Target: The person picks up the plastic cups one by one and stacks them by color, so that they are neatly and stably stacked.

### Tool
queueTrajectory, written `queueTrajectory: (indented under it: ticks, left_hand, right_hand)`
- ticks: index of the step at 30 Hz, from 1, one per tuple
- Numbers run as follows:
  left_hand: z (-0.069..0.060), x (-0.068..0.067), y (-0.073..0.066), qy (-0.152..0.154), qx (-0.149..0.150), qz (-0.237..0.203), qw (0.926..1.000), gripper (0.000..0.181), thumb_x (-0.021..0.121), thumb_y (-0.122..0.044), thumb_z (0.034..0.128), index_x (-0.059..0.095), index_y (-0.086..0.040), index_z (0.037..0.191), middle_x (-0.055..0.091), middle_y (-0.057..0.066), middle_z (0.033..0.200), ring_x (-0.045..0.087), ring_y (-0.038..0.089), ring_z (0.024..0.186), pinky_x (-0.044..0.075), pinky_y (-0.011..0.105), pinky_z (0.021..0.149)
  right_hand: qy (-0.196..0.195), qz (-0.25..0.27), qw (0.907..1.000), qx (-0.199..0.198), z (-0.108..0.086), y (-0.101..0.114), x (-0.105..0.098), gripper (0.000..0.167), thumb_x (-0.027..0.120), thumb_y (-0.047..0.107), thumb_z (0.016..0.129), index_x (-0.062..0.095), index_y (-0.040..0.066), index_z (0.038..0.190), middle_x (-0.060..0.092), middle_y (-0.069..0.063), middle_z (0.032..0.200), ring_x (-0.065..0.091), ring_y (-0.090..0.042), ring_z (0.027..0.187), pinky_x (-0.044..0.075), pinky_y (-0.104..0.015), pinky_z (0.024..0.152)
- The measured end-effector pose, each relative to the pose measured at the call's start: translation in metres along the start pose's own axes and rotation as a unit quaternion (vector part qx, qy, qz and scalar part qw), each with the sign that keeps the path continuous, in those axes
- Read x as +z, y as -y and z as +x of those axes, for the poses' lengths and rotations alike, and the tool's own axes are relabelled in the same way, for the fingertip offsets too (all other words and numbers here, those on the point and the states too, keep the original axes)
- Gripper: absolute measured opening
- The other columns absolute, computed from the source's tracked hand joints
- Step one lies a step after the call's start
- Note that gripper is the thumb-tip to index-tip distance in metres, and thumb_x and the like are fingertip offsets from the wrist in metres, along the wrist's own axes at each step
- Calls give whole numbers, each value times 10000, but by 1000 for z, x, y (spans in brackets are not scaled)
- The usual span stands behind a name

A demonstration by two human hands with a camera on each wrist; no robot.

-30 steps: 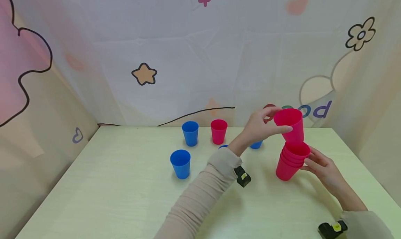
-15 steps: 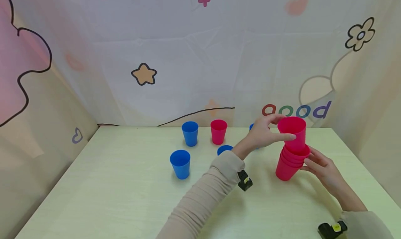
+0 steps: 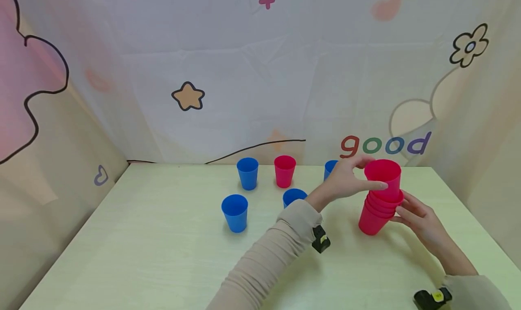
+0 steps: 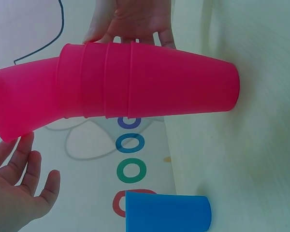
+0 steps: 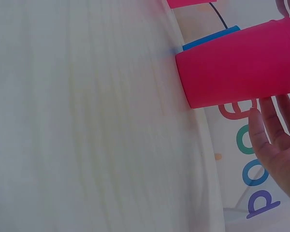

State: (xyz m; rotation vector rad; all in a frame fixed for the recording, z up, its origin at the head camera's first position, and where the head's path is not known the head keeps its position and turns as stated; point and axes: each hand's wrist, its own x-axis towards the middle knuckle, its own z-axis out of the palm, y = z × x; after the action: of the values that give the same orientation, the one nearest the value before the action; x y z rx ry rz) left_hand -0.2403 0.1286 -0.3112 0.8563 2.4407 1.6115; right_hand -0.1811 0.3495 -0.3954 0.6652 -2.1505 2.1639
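Observation:
My left hand (image 3: 346,179) pinches a red plastic cup (image 3: 388,176) near its rim, thumb on the near side. That cup's lower end sits inside the mouth of a stack of nested red cups (image 3: 372,219), and it tilts against the stack's line in the left wrist view. On the stack's right side, my right hand (image 3: 421,222) holds it with thumb and fingers near the upper rims. The stack (image 4: 183,79) leans a little; whether its base touches the table cannot be told. In the right wrist view, fingers (image 5: 261,133) lie against the stack.
Left of the hands on the pale table (image 3: 142,237) stand a blue cup (image 3: 234,215), another blue cup (image 3: 247,174) and a single red cup (image 3: 284,172). A third blue cup (image 3: 294,196) and one farther back (image 3: 330,168) are partly hidden by my left arm. A printed curtain hangs behind.
My left hand has lowered its red cup, moving slightly right, from above the stack's mouth into it. The right hand and stack have stayed in place.

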Motion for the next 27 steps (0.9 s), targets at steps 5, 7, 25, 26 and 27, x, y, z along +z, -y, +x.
queueTrajectory:
  ticks: [5,7,25,26,27]
  left_hand:
    - [0,4,1,13,13,12,10000,602,760,-343,716,504,-260,1254,531,-151,1104,469,3,973,457,185,681]
    - [1,5,1,5,0,44,10000,599,758,-348,716,506,-262,1253,532,-155,1110,466,-5,969,458,186,680]
    - [6,16,0,139,-89,146,9998,582,765,-334,713,521,-269,1237,528,-184,1082,463,-22,955,452,171,672]
    - [6,17,0,158,-88,148,9997,575,765,-330,713,525,-271,1232,530,-185,1073,464,-24,950,451,168,670]
    - [6,18,0,180,-92,148,9997,570,766,-327,714,527,-272,1228,531,-186,1066,465,-23,948,450,165,669]
  right_hand:
    - [-22,13,10000,-7,-1,-1,-1,489,378,-9,952,422,261,1357,551,135,1184,567,-29,993,481,-202,784]
    - [-30,-10,10000,16,-1,-2,-2,490,378,-8,952,420,264,1358,550,137,1184,567,-28,993,481,-201,783]
    - [32,30,9999,-94,-1,0,-5,500,370,-23,950,428,266,1355,555,133,1185,572,-31,990,479,-192,781]
    - [29,47,9999,-97,-1,1,-5,501,369,-25,950,433,270,1349,557,134,1182,575,-31,988,480,-192,780]
    - [36,68,9999,-104,-1,0,-5,502,368,-27,949,436,272,1347,558,133,1183,576,-33,988,480,-192,781]
